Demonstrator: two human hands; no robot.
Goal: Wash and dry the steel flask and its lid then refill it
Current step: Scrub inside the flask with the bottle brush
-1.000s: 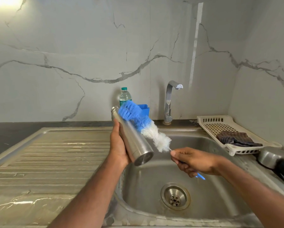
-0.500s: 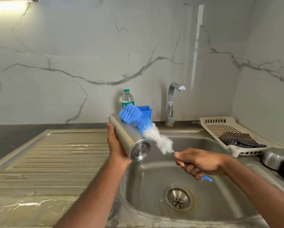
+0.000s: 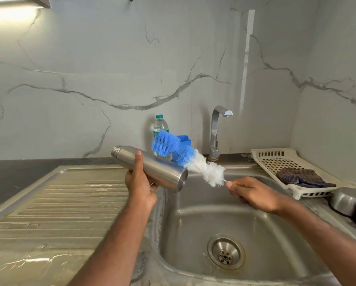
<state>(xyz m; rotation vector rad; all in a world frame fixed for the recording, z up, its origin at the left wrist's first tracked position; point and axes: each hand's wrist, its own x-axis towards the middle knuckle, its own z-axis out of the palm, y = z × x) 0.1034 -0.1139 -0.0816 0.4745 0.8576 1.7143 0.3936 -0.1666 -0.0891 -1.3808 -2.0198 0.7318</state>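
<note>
My left hand (image 3: 139,182) grips the steel flask (image 3: 158,169) around its middle, above the left rim of the sink. The flask lies almost level, its open threaded mouth pointing left and its flat base toward the right. My right hand (image 3: 253,194) holds the handle of a bottle brush (image 3: 190,159) with blue and white bristles. The brush runs up and left from that hand, its bristles lying behind the flask's base end. The flask's lid is not in view.
A steel sink (image 3: 276,228) with a drain (image 3: 226,251) lies below, a ribbed drainboard (image 3: 55,203) to its left. The tap (image 3: 215,133), a plastic water bottle (image 3: 160,125) and a blue holder (image 3: 185,140) stand at the back. A white rack (image 3: 263,159) holds a dark cloth (image 3: 303,177).
My left hand has turned the flask from steeply tilted to nearly level, mouth swinging left. The brush has stayed beside the flask, shifting slightly right with my right hand.
</note>
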